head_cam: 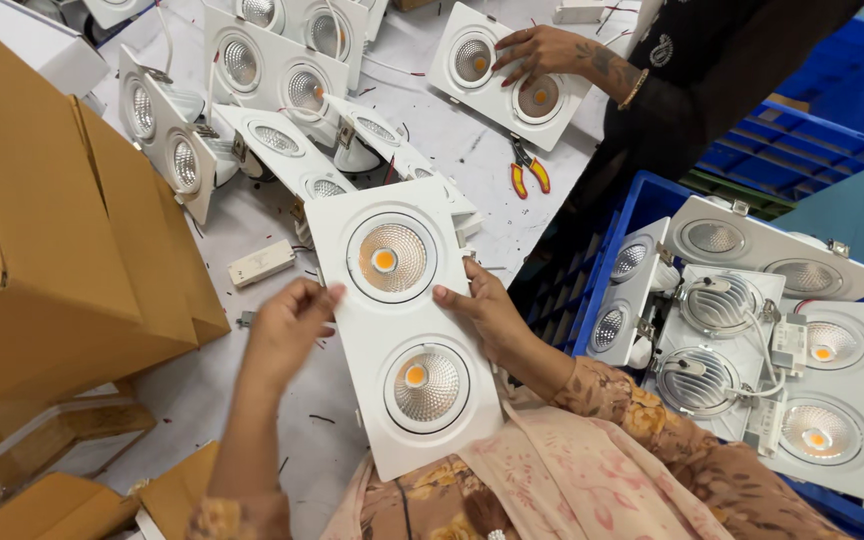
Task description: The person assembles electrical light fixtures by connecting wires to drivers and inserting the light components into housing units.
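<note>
I hold a white rectangular twin-spot downlight fixture (pixel 402 320) face up over the table, with two round reflector lamps in it. My left hand (pixel 290 322) grips its left edge near the upper lamp. My right hand (pixel 485 305) grips its right edge at the middle. The fixture's lower end points toward my lap.
Several more twin downlights (pixel 272 70) lie on the white table (pixel 452 140). A co-worker's hand (pixel 542 52) rests on another fixture (pixel 500 75) at the back. Red-handled pliers (pixel 527 168) lie beside it. A blue crate (pixel 642 200) at the right holds fixtures. Cardboard boxes (pixel 42 230) stand left.
</note>
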